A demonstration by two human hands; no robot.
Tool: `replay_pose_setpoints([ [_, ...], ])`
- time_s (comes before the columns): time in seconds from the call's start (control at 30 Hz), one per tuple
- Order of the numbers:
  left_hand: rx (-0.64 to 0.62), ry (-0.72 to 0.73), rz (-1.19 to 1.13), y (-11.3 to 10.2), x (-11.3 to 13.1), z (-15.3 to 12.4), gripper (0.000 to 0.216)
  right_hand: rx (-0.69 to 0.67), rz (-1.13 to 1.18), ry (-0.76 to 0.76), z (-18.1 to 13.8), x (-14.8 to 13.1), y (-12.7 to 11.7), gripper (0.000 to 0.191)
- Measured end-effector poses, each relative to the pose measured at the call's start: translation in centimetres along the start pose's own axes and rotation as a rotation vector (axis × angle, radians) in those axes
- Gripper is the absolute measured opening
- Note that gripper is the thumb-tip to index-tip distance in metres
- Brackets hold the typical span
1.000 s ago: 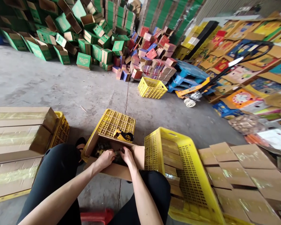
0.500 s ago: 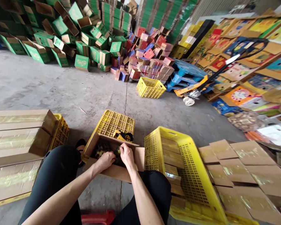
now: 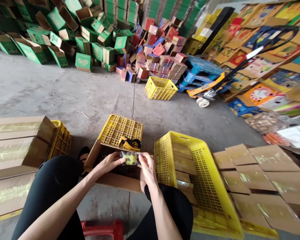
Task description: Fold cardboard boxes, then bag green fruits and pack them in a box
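Observation:
Both hands hold a small clear-wrapped packet (image 3: 130, 158) with yellow and dark contents just above an open cardboard box (image 3: 115, 181) between my knees. My left hand (image 3: 112, 161) grips the packet's left end and my right hand (image 3: 147, 165) pinches its right end. The box rests against an upturned yellow crate (image 3: 116, 128), on which lies a yellow tape dispenser (image 3: 131, 144). What else lies inside the box is dark and hard to make out.
A yellow crate (image 3: 202, 180) holding flat cardboard stands to my right, beside taped cartons (image 3: 255, 181). More taped cartons (image 3: 15, 150) lie on another yellow crate at my left. A red stool (image 3: 102, 229) is under me. Farther off are a yellow basket (image 3: 160, 88), green boxes (image 3: 65, 36), a pallet jack (image 3: 205, 95).
Both hands were down inside the box among its contents. They have come up holding the wrapped packet between them, and my right hand has shifted to the right.

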State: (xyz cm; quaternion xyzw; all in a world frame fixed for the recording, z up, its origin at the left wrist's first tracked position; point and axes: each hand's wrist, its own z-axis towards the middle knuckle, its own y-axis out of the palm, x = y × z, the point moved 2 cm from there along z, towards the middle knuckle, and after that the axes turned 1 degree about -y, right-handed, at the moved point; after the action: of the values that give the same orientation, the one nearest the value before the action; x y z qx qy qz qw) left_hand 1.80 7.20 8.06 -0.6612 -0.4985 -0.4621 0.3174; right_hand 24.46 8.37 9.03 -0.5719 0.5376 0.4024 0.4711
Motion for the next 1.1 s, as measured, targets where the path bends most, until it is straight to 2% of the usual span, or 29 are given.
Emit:
replay_pose_setpoints([
  [0.07,-0.08,-0.013,-0.198,0.2,0.4,-0.3,0.066,-0.016,0.044,0.027,-0.5,0.2,0.0,0.052],
  [0.13,-0.119,-0.027,-0.291,0.4,0.4,-0.5,0.066,-0.027,0.076,0.047,-0.9,0.2,0.0,0.051],
  [0.23,-0.076,-0.041,-0.337,0.4,0.0,-0.5,0.066,-0.065,0.093,0.068,-1.4,0.3,0.1,0.048],
  [0.33,-0.025,-0.053,-0.352,0.4,-0.6,-0.2,0.068,-0.117,0.095,0.084,-1.6,0.4,0.2,0.046],
  [0.5,0.001,-0.029,-0.363,0.7,-0.7,-0.2,0.064,-0.073,0.124,0.124,-1.7,0.3,0.0,0.048],
  [0.8,0.059,-0.033,-0.429,1.0,0.2,-0.5,0.062,-0.106,0.338,0.166,-1.5,-0.4,0.7,0.043],
  [1.1,0.08,0.052,-0.3,0.7,0.6,-0.9,0.062,-0.17,0.235,0.139,-1.6,-1.2,0.8,0.042],
])
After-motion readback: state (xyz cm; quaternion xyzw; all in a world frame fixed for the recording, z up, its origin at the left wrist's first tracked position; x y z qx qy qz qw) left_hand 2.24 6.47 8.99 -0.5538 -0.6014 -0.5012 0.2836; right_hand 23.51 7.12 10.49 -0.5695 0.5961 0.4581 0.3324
